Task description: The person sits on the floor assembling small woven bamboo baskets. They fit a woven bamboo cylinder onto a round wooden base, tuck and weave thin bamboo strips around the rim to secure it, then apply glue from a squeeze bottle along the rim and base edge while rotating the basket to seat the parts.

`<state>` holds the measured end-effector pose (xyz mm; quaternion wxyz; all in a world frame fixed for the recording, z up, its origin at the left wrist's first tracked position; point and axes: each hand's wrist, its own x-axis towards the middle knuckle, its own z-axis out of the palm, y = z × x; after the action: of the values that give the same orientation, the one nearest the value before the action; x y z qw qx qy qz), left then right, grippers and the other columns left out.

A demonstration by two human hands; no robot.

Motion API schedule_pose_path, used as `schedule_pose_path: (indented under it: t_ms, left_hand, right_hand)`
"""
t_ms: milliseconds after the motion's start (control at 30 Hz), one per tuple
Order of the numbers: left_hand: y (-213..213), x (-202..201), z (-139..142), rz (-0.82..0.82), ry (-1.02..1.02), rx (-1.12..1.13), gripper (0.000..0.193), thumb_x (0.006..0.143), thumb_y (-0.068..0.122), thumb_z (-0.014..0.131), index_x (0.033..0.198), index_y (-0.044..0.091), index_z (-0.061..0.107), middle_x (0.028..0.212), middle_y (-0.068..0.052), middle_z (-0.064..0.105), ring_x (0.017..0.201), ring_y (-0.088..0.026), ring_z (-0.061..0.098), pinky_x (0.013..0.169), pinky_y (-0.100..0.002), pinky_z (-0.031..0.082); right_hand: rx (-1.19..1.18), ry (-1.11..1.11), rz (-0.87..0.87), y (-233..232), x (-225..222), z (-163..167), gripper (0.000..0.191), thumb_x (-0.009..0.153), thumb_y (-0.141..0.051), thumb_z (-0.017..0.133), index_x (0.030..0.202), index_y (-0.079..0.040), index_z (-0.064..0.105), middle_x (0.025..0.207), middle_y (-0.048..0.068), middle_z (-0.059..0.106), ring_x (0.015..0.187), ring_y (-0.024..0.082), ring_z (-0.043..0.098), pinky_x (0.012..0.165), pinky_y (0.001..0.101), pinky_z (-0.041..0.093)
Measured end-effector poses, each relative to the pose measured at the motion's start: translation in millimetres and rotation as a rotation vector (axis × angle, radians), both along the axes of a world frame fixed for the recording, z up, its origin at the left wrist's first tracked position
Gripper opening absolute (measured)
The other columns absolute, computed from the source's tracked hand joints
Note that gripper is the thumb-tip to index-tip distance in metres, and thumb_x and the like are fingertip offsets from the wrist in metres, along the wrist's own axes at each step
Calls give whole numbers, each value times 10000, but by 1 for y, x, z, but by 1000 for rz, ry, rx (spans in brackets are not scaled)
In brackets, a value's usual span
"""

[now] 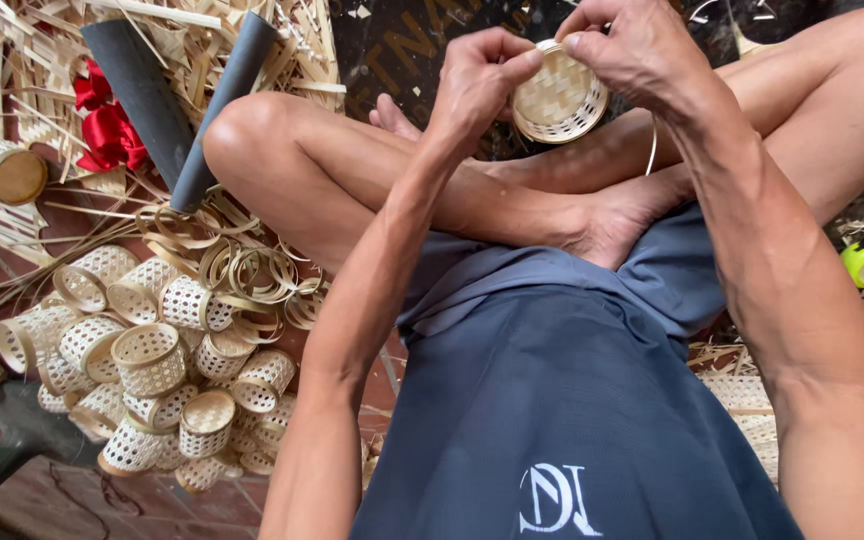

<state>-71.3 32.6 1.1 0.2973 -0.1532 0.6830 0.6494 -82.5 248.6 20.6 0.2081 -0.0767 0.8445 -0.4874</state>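
From the head camera, both hands are working a small round woven bamboo basket up over the crossed legs: the left hand is pinching its left rim, the right hand is closing over the top edge. A thin bamboo strip is dangling below. Finished little baskets are piling up on the floor; best keeping the rim steady, I'd say
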Motion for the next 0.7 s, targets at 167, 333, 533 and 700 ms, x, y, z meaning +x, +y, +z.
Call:
schedule_pose_path:
  t_ms: [167, 333, 533, 700]
  left_hand:
    - [9, -27, 3, -227, 296, -236, 238, 840, 267, 791, 987, 81, 819, 825, -31, 780, 739, -110, 704, 682, -287, 583]
    - [11, -22, 3, -316, 351, -316, 259, 847, 307, 755, 1025, 126, 808, 928, -72, 771, 852, -177, 752, 774, -332, 582]
    - [7, -7, 9, -281, 470, -362, 232, 867, 272, 766, 1018, 108, 830, 871, -99, 749, 773, -194, 702, 683, -344, 549]
    - [0, 3, 13, -176, 93, -122, 215, 874, 225, 752, 969, 36, 791, 730, -50, 742, 580, -93, 653, 493, -268, 530]
  right_hand:
    - [-142, -141, -185, 7, 4, 3, 169, 973, -147, 771, 1018, 16, 754, 813, 13, 678, 723, 58, 578, 621, 240, 470]
    - [-242, -235, -508, 10, 40, -5, 128, 956, -121, 758, 1024, -12, 762, 830, -11, 701, 693, 43, 580, 599, 211, 466]
    - [-140, 49, -466, -2, 56, -25, 113, 975, -78, 722, 1043, -5, 773, 926, 51, 698, 797, 91, 621, 708, 243, 513]
    - [-63, 50, -126, 9, 31, -12, 152, 957, -77, 711, 1075, -14, 783, 962, 89, 659, 823, 136, 608, 726, 296, 501]
